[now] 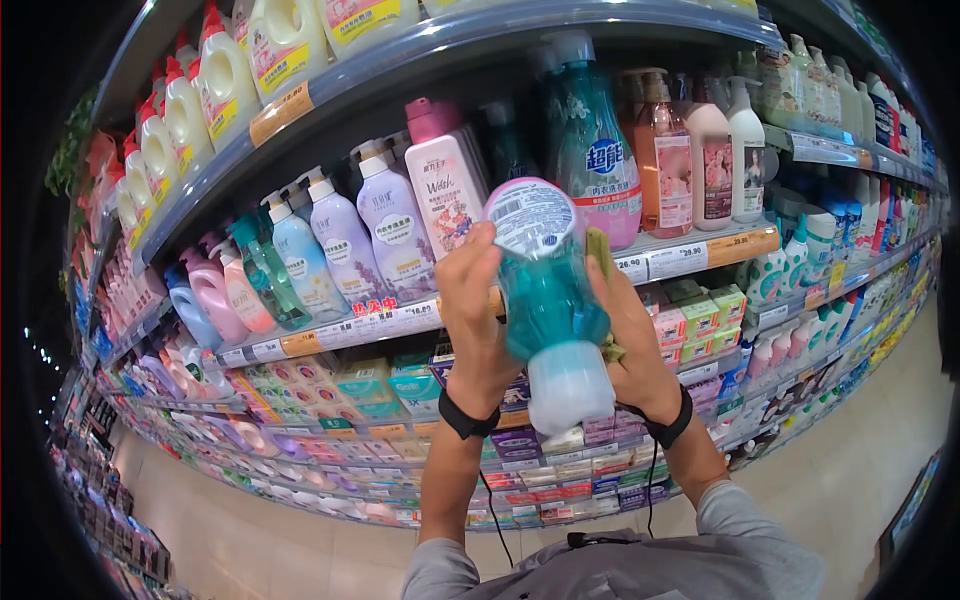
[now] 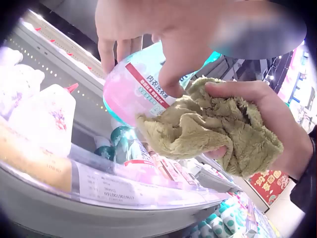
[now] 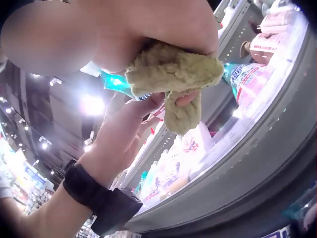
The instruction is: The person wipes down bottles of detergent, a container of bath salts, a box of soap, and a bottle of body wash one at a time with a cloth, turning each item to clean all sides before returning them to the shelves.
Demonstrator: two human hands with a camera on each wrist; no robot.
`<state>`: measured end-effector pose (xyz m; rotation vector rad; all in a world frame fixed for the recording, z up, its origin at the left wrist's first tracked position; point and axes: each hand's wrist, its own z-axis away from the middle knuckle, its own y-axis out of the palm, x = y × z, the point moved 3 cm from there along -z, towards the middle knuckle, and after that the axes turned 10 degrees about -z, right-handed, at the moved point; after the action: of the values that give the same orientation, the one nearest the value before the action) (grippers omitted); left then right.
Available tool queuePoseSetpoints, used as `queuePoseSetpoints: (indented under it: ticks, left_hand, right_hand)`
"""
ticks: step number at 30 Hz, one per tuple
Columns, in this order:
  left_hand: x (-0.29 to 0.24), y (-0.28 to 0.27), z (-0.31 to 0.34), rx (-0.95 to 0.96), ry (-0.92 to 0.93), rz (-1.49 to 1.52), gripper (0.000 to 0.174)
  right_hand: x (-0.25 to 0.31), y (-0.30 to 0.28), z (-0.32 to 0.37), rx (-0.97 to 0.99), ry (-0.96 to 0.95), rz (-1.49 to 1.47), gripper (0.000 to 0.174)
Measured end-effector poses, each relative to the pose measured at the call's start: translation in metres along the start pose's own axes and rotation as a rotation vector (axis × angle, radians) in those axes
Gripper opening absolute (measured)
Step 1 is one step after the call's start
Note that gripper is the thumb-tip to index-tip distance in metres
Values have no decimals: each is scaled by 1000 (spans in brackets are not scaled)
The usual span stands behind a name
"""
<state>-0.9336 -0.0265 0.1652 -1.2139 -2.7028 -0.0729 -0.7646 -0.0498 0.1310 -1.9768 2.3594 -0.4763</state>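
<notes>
A teal and pink laundry detergent bottle is held in front of the shelf, its labelled base tipped up and its white cap pointing down towards the body. My left hand grips it from the left, with fingers and thumb spread around the body in the left wrist view. An olive-green fluffy cloth is bunched in my right hand, against the bottle's right side. In the right wrist view the cloth wraps under the right hand's fingers, and the left hand is close beside it.
Behind the hands, a shelf holds a similar teal and pink bottle, a pink pump bottle and lilac bottles. Price labels run along its edge. White jugs stand above; boxed soaps sit below.
</notes>
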Motion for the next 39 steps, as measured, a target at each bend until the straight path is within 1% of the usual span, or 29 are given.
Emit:
queuePoseSetpoints:
  ticks: [1, 3, 4, 5, 6, 7, 8, 9, 11, 12, 14, 17, 20, 23, 26, 29, 32, 35, 39]
  left_hand:
    - [1, 4, -2, -18, -31, 45, 73]
    - [10, 20, -1, -124, -81, 283, 70]
    - [8, 17, -5, -45, -43, 127, 65]
    - [3, 15, -9, 35, -64, 35, 66]
    - [5, 18, -7, 31, -93, 33, 67]
    - [6, 22, -6, 27, -122, 31, 68]
    - [4, 24, -7, -15, -113, -4, 71]
    - [6, 25, -11, 4, -145, -10, 70]
    - [15, 33, -3, 32, -277, 133, 67]
    - [16, 34, -4, 48, -277, 94, 66]
    - [18, 35, -5, 79, -283, 14, 65]
    - [21, 40, -7, 70, -294, 56, 65]
    - [22, 43, -12, 23, -302, 76, 58]
    - [26, 47, -10, -5, -243, 36, 65]
    - [29, 50, -5, 37, -314, 57, 61]
    - [26, 54, -4, -112, -418, 211, 54]
    - [31, 57, -1, -28, -397, 21, 49]
    - [24, 51, -8, 55, -284, -229, 52]
    - [26, 53, -3, 81, -247, -321, 57]
  right_hand:
    - [1, -1, -4, -20, -10, 53, 82]
    - [5, -5, -11, -59, -25, 161, 82]
    - [2, -5, -13, -43, -23, 148, 81]
    - [-1, -6, -15, -28, -22, 136, 80]
    - [-5, -5, -16, -3, 13, 114, 79]
    - [-7, -5, -19, 5, 6, 131, 77]
    - [-10, -5, -21, 14, 0, 148, 75]
    - [-15, -6, -22, -4, 42, 72, 71]
    - [-26, -5, -23, -44, 127, -84, 63]
    - [-26, -7, -26, -4, 137, -60, 68]
    - [-26, -8, -29, -6, 130, -28, 69]
    - [-28, -8, -32, -6, 124, -18, 70]
    - [-30, -11, -38, 10, 125, -34, 71]
    - [-32, -11, -37, 26, 117, -1, 72]
    - [-35, -11, -36, 26, 141, -7, 72]
    - [-40, -11, -38, 37, 178, -22, 71]
    - [-49, -11, -37, 51, 218, -35, 70]
    - [-58, -10, -39, 64, 236, -56, 68]
    - [-61, -10, -43, 91, 271, -84, 64]
